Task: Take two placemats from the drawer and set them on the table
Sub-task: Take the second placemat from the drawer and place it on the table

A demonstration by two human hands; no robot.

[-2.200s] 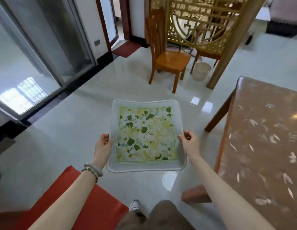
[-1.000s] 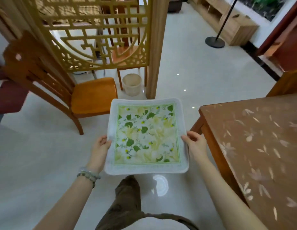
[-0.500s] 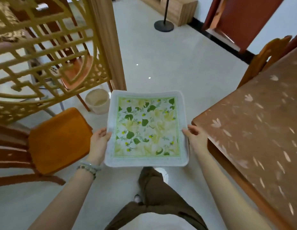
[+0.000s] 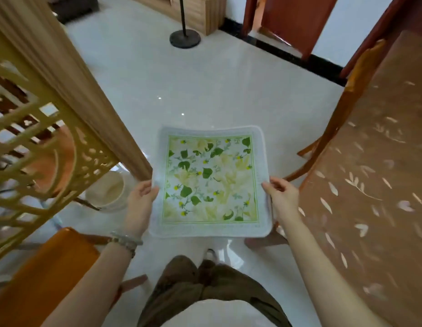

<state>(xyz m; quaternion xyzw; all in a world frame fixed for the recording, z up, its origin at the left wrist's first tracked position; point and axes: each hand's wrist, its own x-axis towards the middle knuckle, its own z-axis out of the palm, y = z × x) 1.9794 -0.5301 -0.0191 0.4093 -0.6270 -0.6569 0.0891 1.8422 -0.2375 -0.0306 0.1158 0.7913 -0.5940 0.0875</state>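
A square placemat (image 4: 210, 182) with a white border and a green and yellow leaf print is held flat in front of me, above the floor. My left hand (image 4: 140, 204) grips its left edge and my right hand (image 4: 282, 199) grips its right edge. I cannot tell whether a second placemat lies under the top one. The brown table (image 4: 370, 185), covered in a leaf-patterned cloth, stands just to the right of my right hand. No drawer is in view.
A wooden lattice screen (image 4: 40, 119) with a post rises at the left. An orange-seated chair (image 4: 42, 277) stands at lower left, a pale bucket (image 4: 108, 192) beside the post. Another chair (image 4: 342, 119) sits at the table's far edge. A lamp base (image 4: 185, 38) rests on the tiled floor.
The view has swung right and moved forward. The table now lies close on the right and the lattice screen on the left. Both hands still hold the placemat the same way.
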